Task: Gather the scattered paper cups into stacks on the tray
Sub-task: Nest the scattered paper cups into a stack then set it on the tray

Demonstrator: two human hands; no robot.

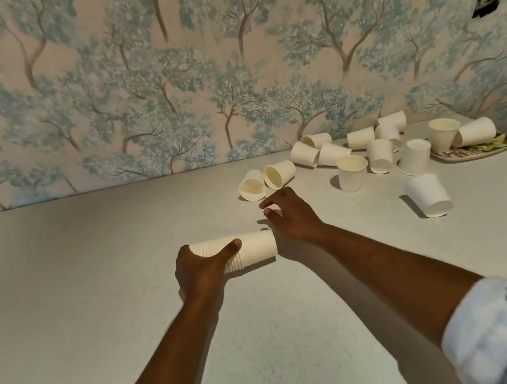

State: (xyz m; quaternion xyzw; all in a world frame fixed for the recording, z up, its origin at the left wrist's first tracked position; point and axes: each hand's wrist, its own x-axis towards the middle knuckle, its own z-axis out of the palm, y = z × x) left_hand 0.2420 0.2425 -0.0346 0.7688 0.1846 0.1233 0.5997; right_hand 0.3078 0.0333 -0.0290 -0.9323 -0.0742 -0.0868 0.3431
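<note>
The left hand [202, 264] grips a stack of paper cups [248, 252] that lies on its side near the middle of the tabletop [94, 283]. The thumb curls over the ribbed run of rims at the stack's left end, and the closed bottom of the outermost cup points right.

The right hand [289, 216] hovers just beyond that right end, apart from the stack, with its fingers loosely curled and holding nothing. Its fingertips [270, 212] point toward two tipped cups [265, 180] that lie side by side just past them, toward the tabletop's far edge, open mouths facing the camera. The hand is near them but does not touch them.

Further right, toward the far right corner, a scatter of single paper cups [378, 152] covers the tabletop; most lie on their sides and a few stand upright or upside down. One lone cup [430, 195] lies tipped nearer the front, well apart from the right hand.

The tray [478, 151], a patterned one, sits at the far right edge. An upright cup [443, 133] and a cup on its side [476, 131] rest on it, touching each other.

A rolled pale sleeve [506, 331] covers the right upper arm. Tree-patterned wallpaper [160, 73] rises behind the tabletop's far edge.
</note>
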